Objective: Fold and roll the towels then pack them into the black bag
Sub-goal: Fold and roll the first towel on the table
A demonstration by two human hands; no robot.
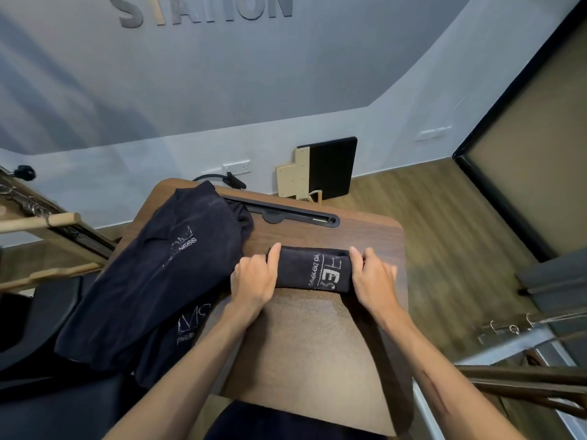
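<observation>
Along the left edge of the dark wood-grain table (317,344) lies a heap of loose black terry towels with white printed logos (152,281), draped partly over that edge and still to be folded. Your left hand (254,277) curls over the left end of the black rolled towel with the white logo (313,269), fingers together and wrapped round its far side. That roll sits near the middle of the table, closer to the far edge, just short of the black slot (286,212) running along it. Your right hand (371,277) grips the right end the same way, fingers pressed together over the top. The rolling step looks about finished. Next, keep the roll tight as you lift it. I can't make out the black bag here.
</observation>
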